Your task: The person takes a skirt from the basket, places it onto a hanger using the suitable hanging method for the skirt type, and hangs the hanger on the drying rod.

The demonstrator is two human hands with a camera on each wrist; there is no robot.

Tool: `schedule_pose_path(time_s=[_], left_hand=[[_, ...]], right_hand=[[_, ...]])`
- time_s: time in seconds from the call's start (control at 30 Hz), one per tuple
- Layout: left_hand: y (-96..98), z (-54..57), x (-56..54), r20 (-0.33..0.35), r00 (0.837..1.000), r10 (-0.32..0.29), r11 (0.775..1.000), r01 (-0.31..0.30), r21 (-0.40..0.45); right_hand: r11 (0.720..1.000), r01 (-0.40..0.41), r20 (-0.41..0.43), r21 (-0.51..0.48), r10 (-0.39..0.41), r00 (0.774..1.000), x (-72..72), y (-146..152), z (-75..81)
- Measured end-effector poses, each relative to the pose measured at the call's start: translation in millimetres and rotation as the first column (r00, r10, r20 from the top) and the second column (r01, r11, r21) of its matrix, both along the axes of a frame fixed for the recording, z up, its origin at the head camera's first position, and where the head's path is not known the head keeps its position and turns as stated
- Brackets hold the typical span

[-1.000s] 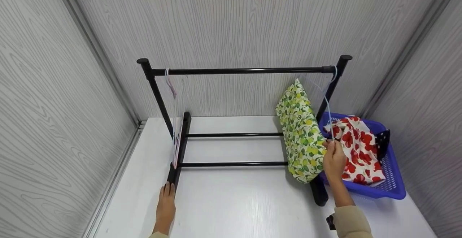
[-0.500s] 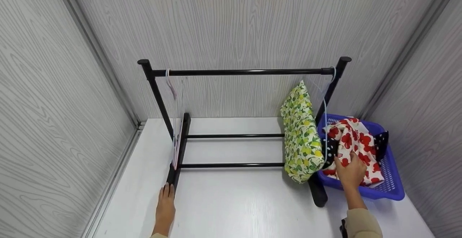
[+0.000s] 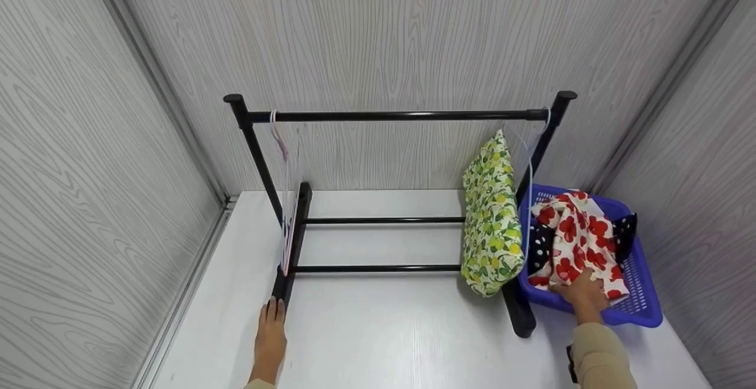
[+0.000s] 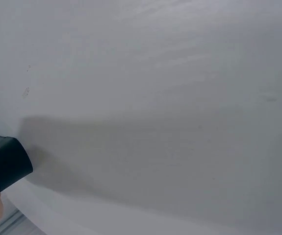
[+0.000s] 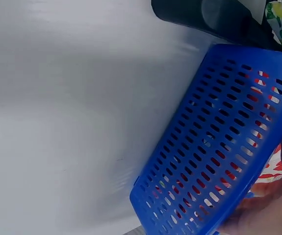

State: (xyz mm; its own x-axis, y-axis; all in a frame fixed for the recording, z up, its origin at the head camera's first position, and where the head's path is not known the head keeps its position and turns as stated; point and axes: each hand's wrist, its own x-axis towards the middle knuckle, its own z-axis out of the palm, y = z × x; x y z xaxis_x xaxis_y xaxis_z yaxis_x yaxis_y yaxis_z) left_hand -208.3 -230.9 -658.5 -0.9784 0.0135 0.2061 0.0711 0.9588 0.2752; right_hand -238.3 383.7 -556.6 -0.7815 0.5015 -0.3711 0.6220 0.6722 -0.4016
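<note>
In the head view, my left hand (image 3: 271, 339) rests on the left foot (image 3: 283, 283) of a black clothes rack, its fingers extended along it. My right hand (image 3: 583, 293) reaches over the front rim of a blue basket (image 3: 641, 312), onto a white cloth with red flowers (image 3: 582, 238). In the right wrist view, part of this hand (image 5: 273, 208) is at the rim; the fingertips are hidden, so their grip is unclear. A lemon-print cushion-like piece (image 3: 493, 218) hangs at the rack's right end, beside a pale blue hanger (image 3: 530, 200).
The rack's top bar (image 3: 384, 116) spans between two posts, with two lower bars beneath. Thin hangers (image 3: 286, 212) hang at its left end. Black polka-dot fabric (image 3: 540, 247) also lies in the basket. Wood-grain panels (image 3: 378, 35) enclose the white table (image 3: 378, 330).
My right hand has let go of the blue hanger and moved right into the basket, then drawn toward its front rim. The lemon-print piece has swung slightly. My left hand stays put.
</note>
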Motion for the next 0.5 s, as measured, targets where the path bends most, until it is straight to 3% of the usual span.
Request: schedule_pose_path(time_s=[0.27, 0.4, 0.5], left_hand=[[-0.1, 0.5, -3.4, 0.0, 1.0, 0.006, 0.999, -0.006, 0.036], [-1.5, -2.9, -2.8, -0.013, 1.0, 0.003, 0.999, -0.003, 0.04], [-2.7, -4.4, -1.6, -0.032, 0.999, 0.004, 1.0, -0.003, 0.025]], right_hand=[[0.999, 0.0, 0.004, 0.043, -0.001, 1.0, -3.9, -1.6, -2.4], [0.998, 0.018, -0.081, 0.066, -0.012, 0.997, -2.7, -2.2, -6.8], [0.994, 0.064, -0.209, 0.084, -0.045, 0.977, -1.3, -1.7, -10.7]])
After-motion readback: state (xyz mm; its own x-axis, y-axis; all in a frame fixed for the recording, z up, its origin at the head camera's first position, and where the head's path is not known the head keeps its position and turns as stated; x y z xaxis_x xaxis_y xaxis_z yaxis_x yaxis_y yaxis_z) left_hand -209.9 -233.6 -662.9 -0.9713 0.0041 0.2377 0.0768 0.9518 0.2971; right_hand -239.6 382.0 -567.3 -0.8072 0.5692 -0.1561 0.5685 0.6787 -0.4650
